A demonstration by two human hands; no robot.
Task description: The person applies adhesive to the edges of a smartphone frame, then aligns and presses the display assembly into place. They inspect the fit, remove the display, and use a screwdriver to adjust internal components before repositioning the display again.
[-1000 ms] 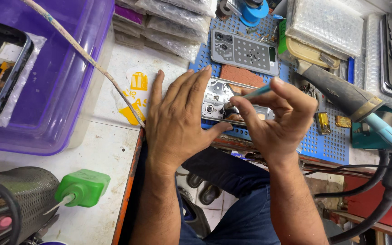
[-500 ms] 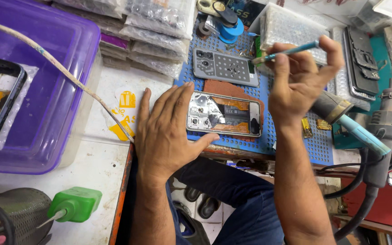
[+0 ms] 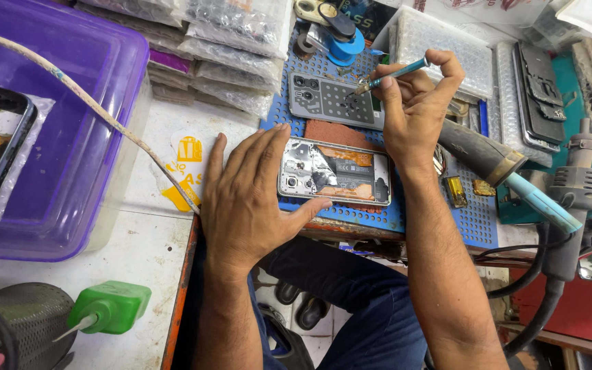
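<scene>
Left hand (image 3: 244, 195) lies flat, palm down, fingers spread, pinning the left end of the opened phone (image 3: 335, 172) to the blue perforated mat (image 3: 474, 219). No closed grip there, just pressure; thumb tip sits at the phone's lower edge. The phone lies back-off, boards and shield exposed, long axis running 9 to 3 o'clock, at the near edge of the counter (image 3: 138, 253).

Right hand (image 3: 416, 109) is up at 1 o'clock from the phone, pinching a slim teal-handled screwdriver (image 3: 390, 76) between thumb and fingertips. The tip hangs over the grey screw-sorting plate (image 3: 334, 101), which sits just beyond the phone at 12 o'clock. Can't tell whether a screw is on the tip; too small.

Nearby: hot-air gun (image 3: 508, 171) lying at 3 o'clock of the phone, nozzle end near the right forearm. Purple plastic bin (image 3: 90, 103) at 9 o'clock, green bottle (image 3: 107, 306) at 7 o'clock, bubble-wrapped parts (image 3: 241, 41) stacked at 11 o'clock.

Risks, my read:
- A tiny screw could drop off the tip over the mat holes and get lost.
- Left palm covers open electronics; sweat or a slip could stress a flex.
- Forearm is close to the hot-air nozzle; burn risk if it's hot.
- Phone sits near the counter edge, so a nudge could send it off onto the lap.
</scene>
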